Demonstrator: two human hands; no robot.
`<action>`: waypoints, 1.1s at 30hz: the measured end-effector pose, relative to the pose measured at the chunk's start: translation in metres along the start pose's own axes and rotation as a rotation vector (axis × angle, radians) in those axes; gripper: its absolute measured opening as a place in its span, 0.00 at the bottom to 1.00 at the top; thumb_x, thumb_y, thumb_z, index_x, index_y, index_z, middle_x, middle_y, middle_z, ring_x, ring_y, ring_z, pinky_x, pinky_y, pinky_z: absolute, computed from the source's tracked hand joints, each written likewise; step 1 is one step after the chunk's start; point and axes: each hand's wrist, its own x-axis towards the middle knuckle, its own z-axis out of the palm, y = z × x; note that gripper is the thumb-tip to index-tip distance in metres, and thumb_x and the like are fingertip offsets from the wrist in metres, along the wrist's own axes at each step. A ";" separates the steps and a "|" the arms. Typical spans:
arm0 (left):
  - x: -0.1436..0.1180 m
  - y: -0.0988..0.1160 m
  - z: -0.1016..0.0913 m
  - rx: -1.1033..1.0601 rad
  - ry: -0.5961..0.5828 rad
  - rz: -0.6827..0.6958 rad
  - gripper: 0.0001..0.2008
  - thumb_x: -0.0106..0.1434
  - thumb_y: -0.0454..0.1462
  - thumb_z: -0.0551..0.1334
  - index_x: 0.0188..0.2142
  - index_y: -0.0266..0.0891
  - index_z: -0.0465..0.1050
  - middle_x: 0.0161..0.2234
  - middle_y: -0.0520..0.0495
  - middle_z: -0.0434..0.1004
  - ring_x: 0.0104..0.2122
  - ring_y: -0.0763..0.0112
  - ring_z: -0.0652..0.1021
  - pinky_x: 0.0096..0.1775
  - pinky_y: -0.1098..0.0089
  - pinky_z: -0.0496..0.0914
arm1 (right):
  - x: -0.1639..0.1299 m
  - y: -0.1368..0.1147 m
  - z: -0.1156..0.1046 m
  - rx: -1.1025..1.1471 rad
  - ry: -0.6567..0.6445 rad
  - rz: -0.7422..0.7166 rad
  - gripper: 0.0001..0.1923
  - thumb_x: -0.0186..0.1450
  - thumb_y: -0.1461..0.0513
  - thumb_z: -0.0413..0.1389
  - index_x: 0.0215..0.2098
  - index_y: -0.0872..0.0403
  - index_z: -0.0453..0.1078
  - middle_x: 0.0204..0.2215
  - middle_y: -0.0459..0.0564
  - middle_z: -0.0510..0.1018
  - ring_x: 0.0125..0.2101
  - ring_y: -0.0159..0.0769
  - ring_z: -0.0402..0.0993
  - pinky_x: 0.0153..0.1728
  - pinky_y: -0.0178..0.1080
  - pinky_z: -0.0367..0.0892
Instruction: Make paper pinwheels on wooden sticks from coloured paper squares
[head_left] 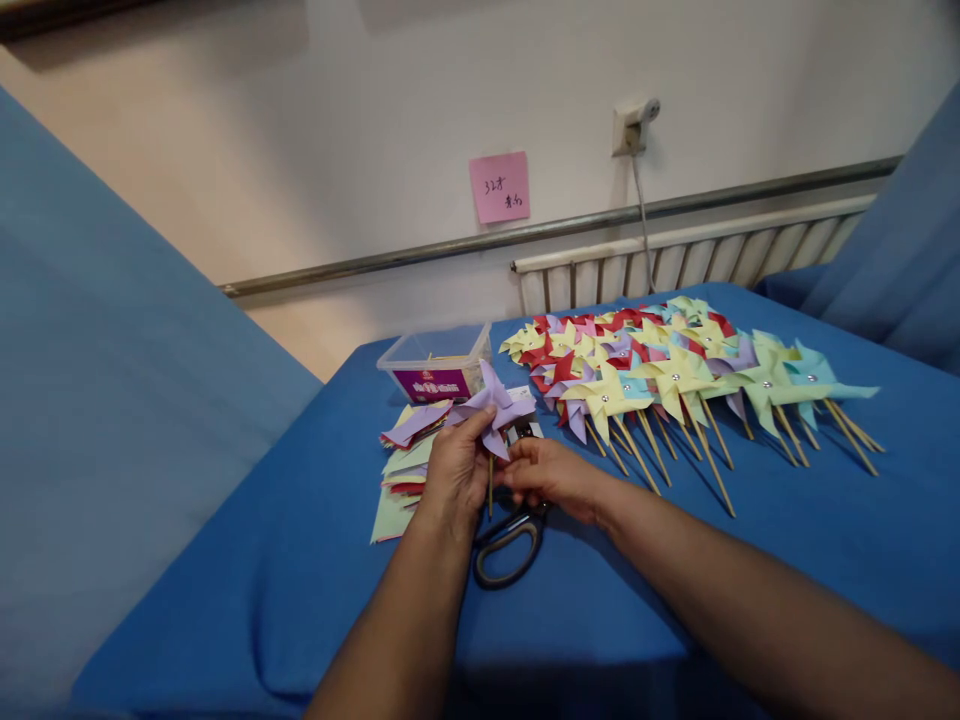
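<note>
A purple paper pinwheel (pixel 496 412) is pinched in my left hand (pixel 459 462), thumb on its front. Its thin wooden stick (pixel 490 488) points down below the paper. My right hand (pixel 553 473) is close beside it, with fingers curled in near the stick and my left fingers. What the right fingertips hold, if anything, is hidden. Under the hands lie black-handled scissors (pixel 504 581), their blades mostly covered. Left of the pinwheel are stacked sheets of coloured paper (pixel 390 518) and cut purple pieces (pixel 420 424).
Many finished pinwheels (pixel 675 378) on sticks cover the table's right back. A clear plastic box (pixel 409 350) with a purple label holds sticks at the back left. Blue cloth covers the table (pixel 300 560). Behind stand a wall, pipe and radiator (pixel 697 255).
</note>
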 end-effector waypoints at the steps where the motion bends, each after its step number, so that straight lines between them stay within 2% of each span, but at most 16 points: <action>1: 0.000 0.000 0.000 -0.001 0.005 -0.007 0.12 0.44 0.33 0.73 0.28 0.35 0.73 0.23 0.52 0.77 0.21 0.75 0.75 0.28 0.74 0.71 | -0.001 0.001 0.001 -0.025 -0.029 -0.006 0.12 0.50 0.61 0.65 0.29 0.55 0.68 0.18 0.41 0.72 0.18 0.26 0.65 0.18 0.29 0.52; 8: 0.001 0.000 -0.001 -0.014 -0.004 -0.013 0.13 0.43 0.30 0.73 0.29 0.35 0.74 0.25 0.50 0.79 0.25 0.72 0.78 0.32 0.72 0.74 | 0.000 0.002 0.002 -0.058 -0.096 -0.040 0.15 0.49 0.59 0.67 0.29 0.54 0.66 0.17 0.38 0.69 0.17 0.24 0.61 0.19 0.30 0.51; 15: 0.003 0.005 -0.001 -0.031 0.032 -0.013 0.12 0.45 0.28 0.72 0.31 0.34 0.74 0.26 0.49 0.80 0.25 0.72 0.79 0.34 0.71 0.75 | -0.002 -0.004 0.001 -0.107 0.005 -0.106 0.16 0.49 0.57 0.67 0.23 0.53 0.64 0.13 0.37 0.66 0.15 0.24 0.57 0.19 0.32 0.51; 19: 0.003 0.005 -0.001 -0.044 0.026 -0.024 0.13 0.46 0.27 0.71 0.32 0.33 0.75 0.28 0.48 0.80 0.26 0.70 0.79 0.35 0.70 0.75 | -0.001 -0.003 -0.002 -0.141 0.011 -0.121 0.14 0.50 0.59 0.66 0.23 0.54 0.64 0.13 0.37 0.67 0.15 0.24 0.59 0.18 0.31 0.51; 23: 0.003 0.003 -0.001 -0.086 0.017 -0.026 0.13 0.46 0.26 0.71 0.33 0.34 0.75 0.28 0.48 0.80 0.26 0.71 0.79 0.34 0.71 0.75 | 0.002 0.000 -0.003 -0.175 0.028 -0.124 0.13 0.50 0.60 0.65 0.24 0.54 0.65 0.14 0.37 0.68 0.15 0.24 0.61 0.17 0.30 0.51; 33: -0.001 0.005 0.004 -0.104 0.053 -0.080 0.06 0.52 0.24 0.65 0.30 0.32 0.75 0.24 0.48 0.78 0.22 0.73 0.77 0.29 0.74 0.74 | 0.006 0.008 0.004 -0.179 0.053 -0.109 0.12 0.52 0.61 0.63 0.24 0.53 0.62 0.13 0.37 0.68 0.15 0.25 0.61 0.18 0.30 0.55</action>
